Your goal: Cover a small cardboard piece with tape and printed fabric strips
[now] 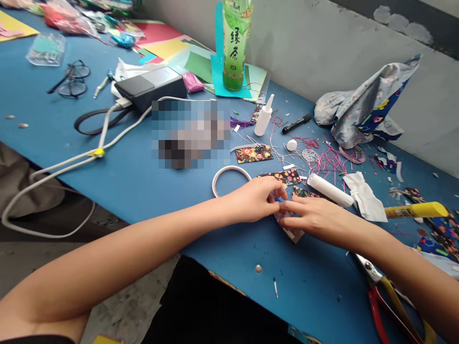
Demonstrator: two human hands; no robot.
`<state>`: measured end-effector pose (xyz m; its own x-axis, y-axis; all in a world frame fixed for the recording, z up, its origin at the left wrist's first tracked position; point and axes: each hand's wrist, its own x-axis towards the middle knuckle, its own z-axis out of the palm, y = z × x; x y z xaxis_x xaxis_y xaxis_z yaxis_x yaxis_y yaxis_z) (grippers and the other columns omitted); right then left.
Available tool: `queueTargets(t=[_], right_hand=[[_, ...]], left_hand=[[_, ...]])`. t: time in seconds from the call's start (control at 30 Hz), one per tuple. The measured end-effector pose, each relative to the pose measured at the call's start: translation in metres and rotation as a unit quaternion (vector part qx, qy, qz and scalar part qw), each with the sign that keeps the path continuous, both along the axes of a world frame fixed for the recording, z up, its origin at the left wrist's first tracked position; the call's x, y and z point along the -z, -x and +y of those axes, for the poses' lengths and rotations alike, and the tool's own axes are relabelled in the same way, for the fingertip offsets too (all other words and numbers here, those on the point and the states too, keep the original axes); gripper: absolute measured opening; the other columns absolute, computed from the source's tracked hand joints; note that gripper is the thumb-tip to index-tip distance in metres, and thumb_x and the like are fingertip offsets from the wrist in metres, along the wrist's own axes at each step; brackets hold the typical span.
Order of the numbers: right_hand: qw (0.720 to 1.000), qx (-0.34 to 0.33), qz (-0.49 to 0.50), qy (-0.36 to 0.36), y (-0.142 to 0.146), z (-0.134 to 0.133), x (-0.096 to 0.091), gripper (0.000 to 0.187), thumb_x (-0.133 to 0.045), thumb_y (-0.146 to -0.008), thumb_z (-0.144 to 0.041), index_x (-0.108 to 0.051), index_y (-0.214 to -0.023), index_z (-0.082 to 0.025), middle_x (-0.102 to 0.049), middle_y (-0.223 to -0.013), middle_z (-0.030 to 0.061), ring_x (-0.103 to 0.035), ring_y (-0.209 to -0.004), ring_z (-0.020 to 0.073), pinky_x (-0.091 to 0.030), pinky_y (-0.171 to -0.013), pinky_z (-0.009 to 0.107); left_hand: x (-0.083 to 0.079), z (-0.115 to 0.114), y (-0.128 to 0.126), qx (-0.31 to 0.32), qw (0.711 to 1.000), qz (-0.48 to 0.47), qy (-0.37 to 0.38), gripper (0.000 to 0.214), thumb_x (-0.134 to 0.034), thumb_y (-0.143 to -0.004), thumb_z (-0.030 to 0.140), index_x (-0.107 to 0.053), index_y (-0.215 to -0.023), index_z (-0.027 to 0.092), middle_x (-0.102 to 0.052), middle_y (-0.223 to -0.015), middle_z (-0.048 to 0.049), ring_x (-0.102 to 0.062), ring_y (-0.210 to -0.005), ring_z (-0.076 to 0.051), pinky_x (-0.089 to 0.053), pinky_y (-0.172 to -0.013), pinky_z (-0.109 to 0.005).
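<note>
My left hand and my right hand meet at the table's front part, fingertips nearly touching. Between and under them lies a small flat piece with a pale, box-like edge, mostly hidden by the fingers. The left fingers are curled into a pinch; what they hold is hidden. My right fingers bend over the piece and press on it. Strips of black flowered fabric lie just behind the hands. A roll of tape stands flat beside my left wrist.
Behind are a white glue bottle, a black marker and a green tea bottle. Pink threads, a white tube and a yellow glue stick lie right. Scissors rest under my right forearm. A cable crosses the left.
</note>
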<state>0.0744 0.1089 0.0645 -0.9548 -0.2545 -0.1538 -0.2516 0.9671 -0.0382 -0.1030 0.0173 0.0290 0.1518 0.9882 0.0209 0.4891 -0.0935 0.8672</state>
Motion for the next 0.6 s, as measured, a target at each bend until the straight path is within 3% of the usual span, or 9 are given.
queueTargets(t=[0.17,0.4,0.6], right_hand=[[1.0,-0.009,-0.025,-0.016,0.005,-0.002,-0.004,0.024,-0.044,-0.088,-0.003,-0.059,-0.083,-0.021,-0.062,-0.094,0.0032,-0.052,-0.074,0.0173,-0.037,-0.059,0.03],[0.998,-0.003,-0.025,-0.051,0.001,-0.009,0.006,0.012,-0.051,-0.089,-0.012,-0.058,-0.084,-0.019,-0.061,-0.089,0.0038,-0.055,-0.074,0.0173,-0.04,-0.058,0.029],[0.994,-0.019,0.011,-0.104,-0.004,-0.017,0.018,0.02,-0.04,-0.093,-0.012,-0.059,-0.087,-0.015,-0.058,-0.081,0.0049,-0.055,-0.07,0.0179,-0.046,-0.06,0.031]], left_hand=[[-0.002,0.0,-0.001,-0.002,1.0,-0.001,0.007,0.018,-0.056,-0.076,0.003,-0.064,-0.088,0.013,-0.063,-0.084,-0.0025,-0.063,-0.072,-0.013,-0.051,-0.063,-0.023],[-0.001,-0.001,-0.002,-0.008,1.0,0.002,-0.003,0.017,-0.058,-0.074,0.004,-0.064,-0.087,0.014,-0.062,-0.085,-0.0022,-0.062,-0.071,-0.013,-0.05,-0.063,-0.023],[0.001,-0.001,-0.002,-0.02,1.0,0.002,-0.006,0.015,-0.059,-0.073,0.005,-0.063,-0.085,0.014,-0.063,-0.088,-0.0023,-0.062,-0.071,-0.012,-0.051,-0.065,-0.023]])
